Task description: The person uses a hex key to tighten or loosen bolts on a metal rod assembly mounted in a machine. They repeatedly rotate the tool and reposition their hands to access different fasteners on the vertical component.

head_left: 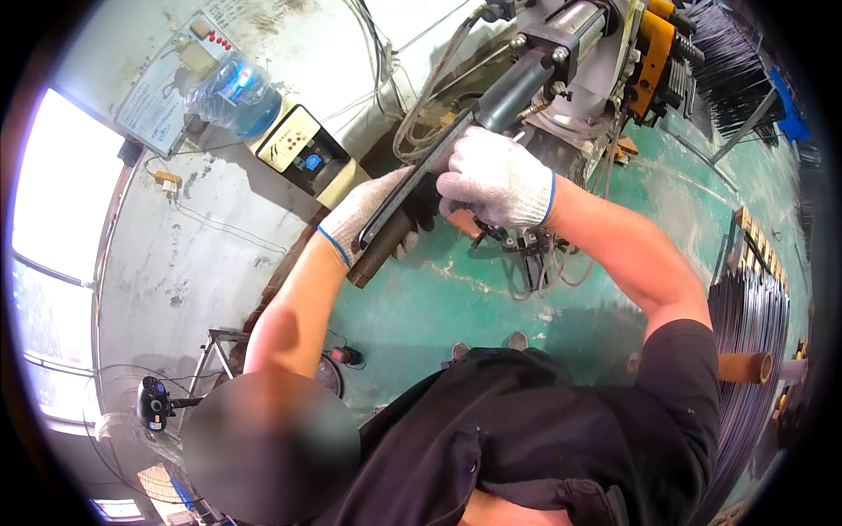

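A long dark metal bar [412,187] slants up toward the cylinder [517,88] of the machine, and a brown tube-like piece [375,261] lies along its underside. My left hand [367,209], in a white knit glove with a blue cuff, wraps round the bar and tube from the left, its fingertips showing below. My right hand [502,182], gloved the same way, is closed at the bar's right side near the machine. Whatever its fingers hold is hidden. Whether the bar joins the machine is unclear.
At the wall stands a water dispenser [307,153] with a blue bottle [241,96]. Cables and hoses [421,105] hang beside the machine. Long dark strips [745,342] are stacked at right. A fan [153,403] is at lower left, with the green floor [421,307] below me.
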`<state>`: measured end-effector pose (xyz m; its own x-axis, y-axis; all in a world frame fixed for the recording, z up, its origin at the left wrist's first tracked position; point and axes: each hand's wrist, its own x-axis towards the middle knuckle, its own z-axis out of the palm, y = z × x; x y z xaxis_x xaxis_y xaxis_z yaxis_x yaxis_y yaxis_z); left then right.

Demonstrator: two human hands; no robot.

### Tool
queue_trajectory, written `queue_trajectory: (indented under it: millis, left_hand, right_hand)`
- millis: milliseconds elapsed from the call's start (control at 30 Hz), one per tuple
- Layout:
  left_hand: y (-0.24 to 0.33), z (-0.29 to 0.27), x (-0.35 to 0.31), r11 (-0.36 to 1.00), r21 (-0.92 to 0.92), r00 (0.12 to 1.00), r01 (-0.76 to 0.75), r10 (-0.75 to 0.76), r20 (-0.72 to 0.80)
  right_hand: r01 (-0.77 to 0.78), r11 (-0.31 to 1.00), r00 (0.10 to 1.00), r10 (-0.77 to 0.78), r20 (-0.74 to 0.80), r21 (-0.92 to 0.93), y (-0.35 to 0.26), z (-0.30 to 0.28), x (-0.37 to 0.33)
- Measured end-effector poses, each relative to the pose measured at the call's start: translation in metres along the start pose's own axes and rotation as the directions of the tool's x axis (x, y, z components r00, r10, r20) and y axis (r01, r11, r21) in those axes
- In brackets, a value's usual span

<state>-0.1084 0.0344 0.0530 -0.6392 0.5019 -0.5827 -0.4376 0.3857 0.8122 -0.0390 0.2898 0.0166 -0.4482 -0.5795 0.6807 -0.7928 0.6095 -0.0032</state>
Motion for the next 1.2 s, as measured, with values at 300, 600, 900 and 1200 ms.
queue_trajectory:
  millis: [300, 600, 900, 1200]
  left_hand:
    - [-0.005, -0.006, 0.009, 0.992, -0.118, 0.994, 0.040, -0.028, 0.105]
    - [-0.009, -0.009, 0.012, 0.995, -0.095, 0.990, -0.020, 0.033, 0.141]
    - [-0.009, -0.011, 0.007, 0.995, -0.090, 0.992, -0.033, 0.044, 0.119]
    - [-0.010, -0.006, 0.008, 0.987, -0.147, 0.985, -0.064, 0.086, 0.151]
  right_hand:
    - [0.047, 0.996, 0.999, -0.049, 0.017, 0.077, 0.009, -0.004, -0.002]
    - [-0.148, 0.979, 0.976, 0.168, -0.138, 0.141, 0.005, -0.005, -0.025]
    - [-0.045, 0.998, 0.999, 0.045, 0.003, -0.033, -0.004, -0.020, -0.005]
    - [-0.249, 0.969, 0.963, 0.248, -0.105, 0.006, 0.005, -0.013, -0.029]
